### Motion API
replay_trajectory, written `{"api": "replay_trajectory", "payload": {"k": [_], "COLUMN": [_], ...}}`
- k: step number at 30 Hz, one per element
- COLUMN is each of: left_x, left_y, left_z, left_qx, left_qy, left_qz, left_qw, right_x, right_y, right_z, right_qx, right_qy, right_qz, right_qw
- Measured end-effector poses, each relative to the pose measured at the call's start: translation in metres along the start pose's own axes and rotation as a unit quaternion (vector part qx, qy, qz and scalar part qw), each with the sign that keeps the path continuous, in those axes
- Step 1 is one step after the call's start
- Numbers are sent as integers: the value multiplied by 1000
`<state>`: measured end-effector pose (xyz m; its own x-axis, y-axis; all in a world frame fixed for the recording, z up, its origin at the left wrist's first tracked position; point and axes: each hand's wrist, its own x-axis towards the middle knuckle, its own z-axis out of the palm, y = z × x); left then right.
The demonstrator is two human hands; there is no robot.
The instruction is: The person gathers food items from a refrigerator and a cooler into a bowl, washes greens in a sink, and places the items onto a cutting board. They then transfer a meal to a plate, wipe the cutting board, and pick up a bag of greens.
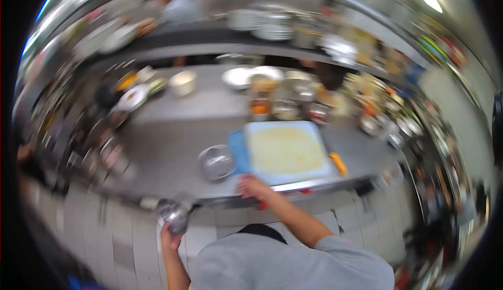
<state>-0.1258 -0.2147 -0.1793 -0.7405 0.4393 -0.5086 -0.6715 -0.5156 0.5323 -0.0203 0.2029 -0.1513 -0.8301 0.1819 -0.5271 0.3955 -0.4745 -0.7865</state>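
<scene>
My left hand [170,239] is wrapped round the lower side of a small metal bowl [174,215], held off the front edge of the steel counter. My right hand [253,187] is over the counter's front edge, near the lower left corner of a white cutting board [287,151]; its fingers look loosely curled and apart, with nothing seen in them. Another metal bowl [217,162] sits on the counter, left of a blue cloth or sheet [239,151] that lies against the board. An orange-handled tool [338,163] lies right of the board. Motion blurs the view.
Behind the board stand several containers of food [285,110] and white plates [237,78]. A white tub [183,83] is at the back left. Stacked plates [272,26] are on the shelf above. A person [181,8] is beyond the shelf. Pans and pots crowd the left end.
</scene>
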Motion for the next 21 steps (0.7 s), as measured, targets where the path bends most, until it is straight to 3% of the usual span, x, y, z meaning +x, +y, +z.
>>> {"api": "replay_trajectory", "payload": {"k": [4,9,12,16,21], "left_x": [-42,-98,-120,-146,-182], "left_y": [-4,-25,-21,4,56], "left_z": [-75,-129,-147,-185,-256], "left_qx": [-48,-116,-146,-255,-344], "left_qy": [51,153,195,283,373], "left_qz": [9,69,97,176,305], "left_qw": [998,979,965,908,806], "right_x": [25,50,63,94,175], "right_y": [-19,21,45,68,91], "right_z": [36,103,174,265,365], "right_qx": [-30,-5,-196,-309,-335], "right_qy": [-68,-232,-272,-352,-366], "right_qz": [136,194,237,293,310], "right_qw": [988,953,912,834,811]}}
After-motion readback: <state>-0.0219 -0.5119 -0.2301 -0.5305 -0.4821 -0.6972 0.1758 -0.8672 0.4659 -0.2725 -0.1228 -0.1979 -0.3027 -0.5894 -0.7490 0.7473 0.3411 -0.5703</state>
